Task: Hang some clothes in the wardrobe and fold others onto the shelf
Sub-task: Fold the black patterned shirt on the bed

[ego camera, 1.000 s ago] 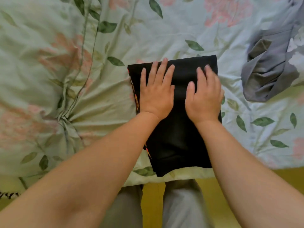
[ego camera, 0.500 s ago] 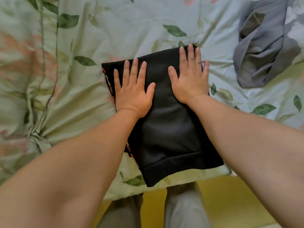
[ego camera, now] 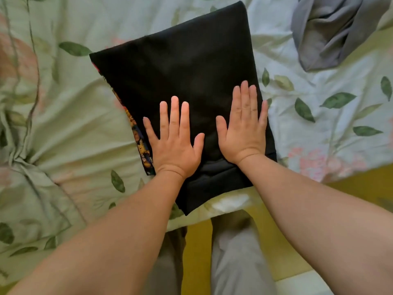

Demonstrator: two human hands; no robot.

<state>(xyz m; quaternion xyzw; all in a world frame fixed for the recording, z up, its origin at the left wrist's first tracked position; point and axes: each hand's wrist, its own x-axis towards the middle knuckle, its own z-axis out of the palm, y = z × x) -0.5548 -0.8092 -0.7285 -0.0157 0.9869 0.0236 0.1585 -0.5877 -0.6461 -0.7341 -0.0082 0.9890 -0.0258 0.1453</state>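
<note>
A black garment [ego camera: 178, 67] lies folded into a rectangle on the bed, with a colourful printed edge showing along its left side. My left hand [ego camera: 173, 141] presses flat on its near left part, fingers straight and spread. My right hand [ego camera: 244, 128] presses flat on its near right part, fingers straight, close to the right edge. Both palms face down on the cloth. A crumpled grey garment [ego camera: 325, 33] lies loose at the upper right of the bed.
The bed cover [ego camera: 70, 128] is pale green with leaf and pink flower print, wrinkled at the left. Its near edge runs under the black garment. Below it are my grey trouser legs [ego camera: 236, 258] and a yellow floor [ego camera: 195, 252].
Both hands slid from the far end of the black garment back toward its near end, staying flat. The view moved closer, so the garment looks larger.
</note>
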